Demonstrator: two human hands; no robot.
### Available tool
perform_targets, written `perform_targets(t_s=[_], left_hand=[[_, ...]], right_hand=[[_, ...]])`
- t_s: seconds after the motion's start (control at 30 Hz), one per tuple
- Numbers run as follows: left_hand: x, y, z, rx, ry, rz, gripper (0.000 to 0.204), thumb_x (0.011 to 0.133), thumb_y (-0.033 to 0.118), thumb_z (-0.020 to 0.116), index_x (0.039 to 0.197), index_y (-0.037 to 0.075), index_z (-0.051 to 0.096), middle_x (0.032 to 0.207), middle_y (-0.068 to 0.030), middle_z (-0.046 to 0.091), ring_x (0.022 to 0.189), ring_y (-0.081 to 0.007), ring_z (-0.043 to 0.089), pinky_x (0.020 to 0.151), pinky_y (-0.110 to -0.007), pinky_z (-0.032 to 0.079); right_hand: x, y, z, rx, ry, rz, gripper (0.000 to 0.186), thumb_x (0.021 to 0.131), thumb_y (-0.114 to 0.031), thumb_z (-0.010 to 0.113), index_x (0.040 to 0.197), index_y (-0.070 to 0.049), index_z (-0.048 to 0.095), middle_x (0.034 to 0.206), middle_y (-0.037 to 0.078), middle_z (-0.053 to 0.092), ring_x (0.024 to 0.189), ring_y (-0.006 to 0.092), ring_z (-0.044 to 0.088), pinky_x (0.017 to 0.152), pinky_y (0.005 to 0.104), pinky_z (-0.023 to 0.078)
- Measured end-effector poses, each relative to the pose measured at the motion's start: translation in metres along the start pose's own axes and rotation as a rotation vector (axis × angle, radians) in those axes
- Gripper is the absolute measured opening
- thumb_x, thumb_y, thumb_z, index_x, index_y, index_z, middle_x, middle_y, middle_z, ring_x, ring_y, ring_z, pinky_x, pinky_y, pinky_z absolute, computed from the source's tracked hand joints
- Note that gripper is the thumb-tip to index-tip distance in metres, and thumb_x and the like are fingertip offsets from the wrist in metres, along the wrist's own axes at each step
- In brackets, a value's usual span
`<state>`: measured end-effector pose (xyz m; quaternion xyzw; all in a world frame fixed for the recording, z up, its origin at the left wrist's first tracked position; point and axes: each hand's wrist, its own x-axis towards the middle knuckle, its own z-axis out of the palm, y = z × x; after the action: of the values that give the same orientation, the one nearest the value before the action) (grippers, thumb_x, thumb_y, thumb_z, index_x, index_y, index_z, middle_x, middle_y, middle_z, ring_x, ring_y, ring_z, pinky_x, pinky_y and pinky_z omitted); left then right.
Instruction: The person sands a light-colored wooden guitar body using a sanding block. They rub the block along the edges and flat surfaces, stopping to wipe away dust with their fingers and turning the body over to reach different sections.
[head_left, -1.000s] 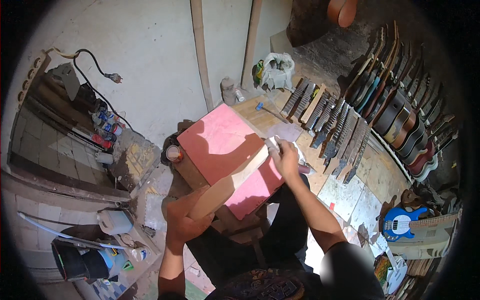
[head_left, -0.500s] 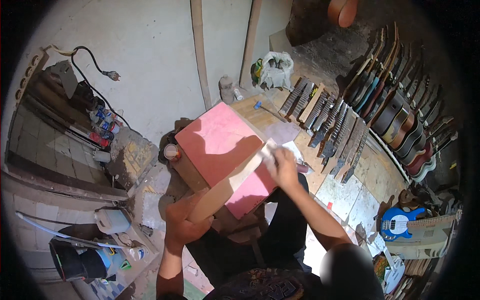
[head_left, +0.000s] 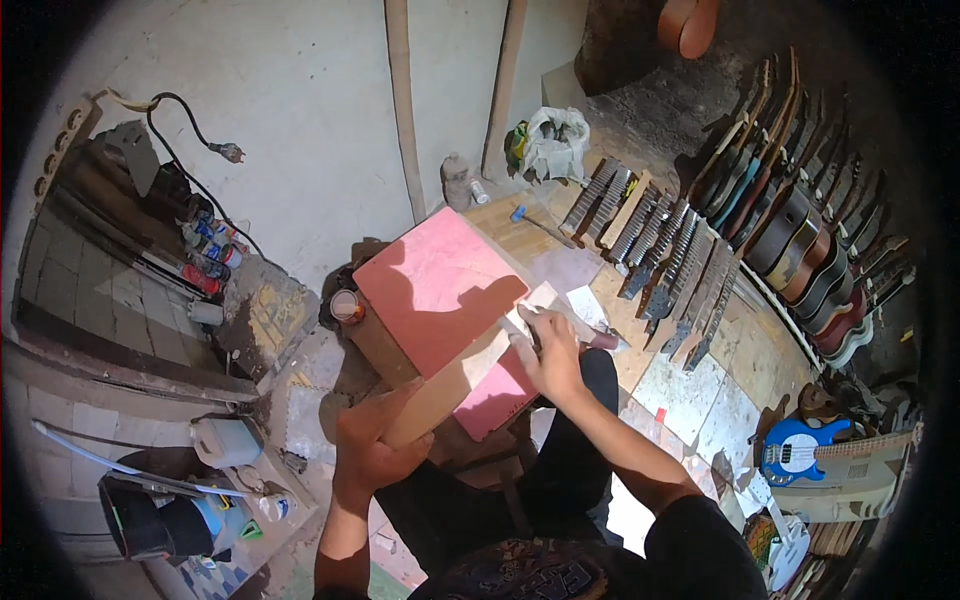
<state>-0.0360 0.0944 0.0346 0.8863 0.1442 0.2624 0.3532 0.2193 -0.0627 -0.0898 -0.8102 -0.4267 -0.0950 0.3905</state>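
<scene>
My left hand (head_left: 382,432) is closed round the near end of a long, flat pale wooden piece (head_left: 458,380), which slants up and to the right. My right hand (head_left: 550,355) pinches a small whitish pad (head_left: 515,325) against the wood toward its far end. Whether the pad is folded sandpaper I cannot make out. Beneath the wood lies a pink rectangular board (head_left: 445,250), partly in the shadow of my arms and head.
A round can (head_left: 345,306) stands left of the pink board. Fretted guitar necks (head_left: 660,235) lie in a row at right, with guitars (head_left: 800,235) racked behind. A blue bass guitar (head_left: 800,448) is at lower right. A plug (head_left: 230,152) hangs at left.
My right hand has slid a little down along the wood toward me, with the whitish pad. More of the wood's far end shows. My left hand keeps its grip.
</scene>
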Motion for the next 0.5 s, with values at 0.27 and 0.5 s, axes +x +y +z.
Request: perform_targets(t_s=[0.27, 0.5], left_hand=[[-0.003, -0.001, -0.001, 0.030, 0.004, 0.057, 0.059, 0.073, 0.023, 0.083, 0.128, 0.002, 0.073, 0.108, -0.0197, 0.079, 0.094, -0.0334, 0.079, 0.083, -0.039, 0.060], [-0.001, 0.002, -0.001, -0.009, -0.010, -0.008, 0.059, 0.072, 0.022, 0.083, 0.127, 0.002, 0.074, 0.108, -0.0191, 0.079, 0.093, -0.0334, 0.078, 0.084, -0.040, 0.061]], right_hand=[[0.002, 0.021, 0.010, -0.016, -0.020, 0.000, 0.043, 0.094, -0.027, 0.076, 0.131, -0.006, 0.069, 0.114, 0.021, 0.067, 0.113, 0.0409, 0.062, 0.101, 0.0506, 0.047], [0.031, 0.049, 0.004, -0.027, -0.014, 0.202, 0.035, 0.095, -0.022, 0.075, 0.124, -0.004, 0.070, 0.102, 0.020, 0.068, 0.105, 0.0396, 0.064, 0.095, 0.0498, 0.049]])
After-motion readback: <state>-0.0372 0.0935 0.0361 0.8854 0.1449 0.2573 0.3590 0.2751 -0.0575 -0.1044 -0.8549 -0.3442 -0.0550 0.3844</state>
